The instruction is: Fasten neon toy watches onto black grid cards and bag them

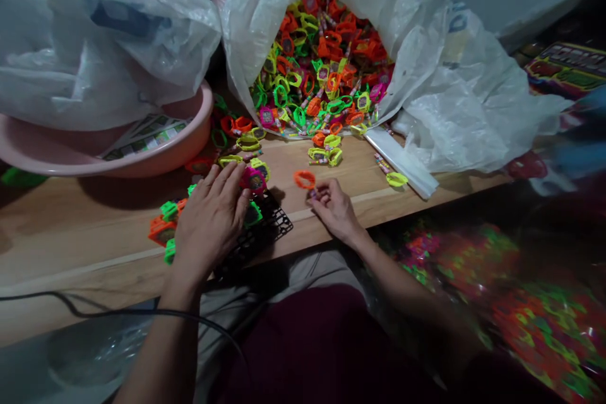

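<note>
My left hand [211, 218] lies flat, fingers spread, over a black plastic grid [272, 224] and a cluster of small toy watches; its fingertips touch a pink toy watch [253, 180]. Green and orange ones [163, 230] sit by its left side. My right hand [334, 205] rests on the wooden table [85, 233], its fingers pinched on an orange toy watch [304, 178]. Behind both hands, a big clear plastic bag [411, 57] spills a heap of neon toy watches [322, 63].
A pink basin [142, 161] with printed sheets sits at the left under another plastic bag [95, 31]. A clear packet [402, 164] and a yellow watch [396, 179] lie to the right. Printed packaging [534, 309] is heaped at lower right. A black cable [95, 312] crosses the table edge.
</note>
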Action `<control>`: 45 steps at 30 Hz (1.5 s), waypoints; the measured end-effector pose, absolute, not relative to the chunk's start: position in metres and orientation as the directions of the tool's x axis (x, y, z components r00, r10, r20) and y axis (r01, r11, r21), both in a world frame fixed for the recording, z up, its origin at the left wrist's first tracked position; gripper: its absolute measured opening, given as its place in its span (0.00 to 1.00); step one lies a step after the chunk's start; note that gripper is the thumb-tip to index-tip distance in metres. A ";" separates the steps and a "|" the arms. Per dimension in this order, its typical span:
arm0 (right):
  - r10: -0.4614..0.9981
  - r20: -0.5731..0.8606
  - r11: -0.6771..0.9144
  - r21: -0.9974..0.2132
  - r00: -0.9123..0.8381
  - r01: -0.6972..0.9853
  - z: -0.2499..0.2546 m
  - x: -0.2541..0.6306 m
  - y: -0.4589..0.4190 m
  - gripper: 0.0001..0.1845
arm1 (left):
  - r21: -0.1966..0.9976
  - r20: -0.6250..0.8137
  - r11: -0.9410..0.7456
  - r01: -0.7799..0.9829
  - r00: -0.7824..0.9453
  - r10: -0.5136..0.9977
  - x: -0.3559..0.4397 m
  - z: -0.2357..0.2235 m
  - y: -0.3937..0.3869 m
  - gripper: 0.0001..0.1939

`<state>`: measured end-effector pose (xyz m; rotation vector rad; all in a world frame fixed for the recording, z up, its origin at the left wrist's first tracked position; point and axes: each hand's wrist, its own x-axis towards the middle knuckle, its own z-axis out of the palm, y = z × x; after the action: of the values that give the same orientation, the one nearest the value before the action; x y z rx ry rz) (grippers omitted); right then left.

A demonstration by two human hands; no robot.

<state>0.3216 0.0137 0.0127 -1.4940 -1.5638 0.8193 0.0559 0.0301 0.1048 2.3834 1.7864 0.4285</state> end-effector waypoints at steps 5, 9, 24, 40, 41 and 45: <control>0.977 0.126 0.173 -0.940 -0.170 0.294 0.024 0.278 0.031 0.11 | 0.278 0.147 -0.318 0.906 0.287 0.946 0.054 0.105 0.030 0.36; 0.938 -0.038 0.024 -0.984 -0.346 0.174 0.021 0.253 0.043 0.07 | 0.295 0.140 -0.319 0.901 0.289 0.947 0.053 0.105 0.030 0.36; 0.794 0.188 0.583 -0.506 -0.578 0.635 -0.001 0.223 0.042 0.12 | 0.255 0.157 -0.376 0.891 0.345 0.925 0.047 0.103 0.024 0.33; 0.995 0.051 -0.060 -0.387 0.087 0.920 0.040 0.346 0.082 0.15 | 0.342 0.151 -0.421 0.840 0.394 0.907 0.052 0.103 0.048 0.25; 0.991 0.067 -0.079 -0.394 0.114 0.916 0.034 0.351 0.076 0.14 | 0.358 0.153 -0.417 0.835 0.388 0.909 0.051 0.103 0.048 0.25; 0.958 0.063 -0.202 -0.545 0.280 0.814 0.013 0.374 0.066 0.12 | 0.407 0.153 -0.402 0.820 0.372 0.915 0.053 0.106 0.048 0.23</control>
<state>0.3742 0.0657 0.0129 -2.0768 -1.5873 0.4004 0.0530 0.0477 0.1061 2.3726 1.5398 0.5215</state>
